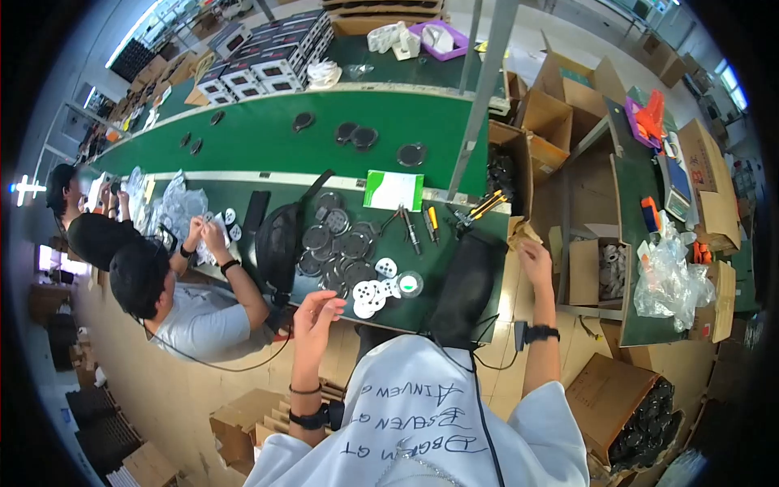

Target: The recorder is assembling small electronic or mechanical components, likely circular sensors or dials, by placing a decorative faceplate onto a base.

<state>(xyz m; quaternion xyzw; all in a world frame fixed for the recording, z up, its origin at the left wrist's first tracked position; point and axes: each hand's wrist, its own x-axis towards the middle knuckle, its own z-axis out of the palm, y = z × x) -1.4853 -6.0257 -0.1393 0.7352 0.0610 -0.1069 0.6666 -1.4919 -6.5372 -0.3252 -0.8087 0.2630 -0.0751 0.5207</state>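
My left hand [316,313] hovers at the bench's near edge, its fingers stretched out with nothing seen in them. Just beyond it lie white round discs with holes [369,295] and a pile of dark round discs [341,247]. Beside the white discs sits a clear-rimmed round piece [409,283] with a white and green centre. Out past the bench's right end, my right hand [535,260] has its fingers closed at a small crumpled brown piece [523,234], which looks like paper or tape. The fingertips are partly hidden there.
Pliers [411,230], a yellow-black cutter [431,222] and a green-white card [394,190] lie on the bench. Black bags [277,247] flank the discs. A green conveyor belt [260,138] carries dark discs. Cartons [545,122] stand right; a co-worker [195,312] sits left.
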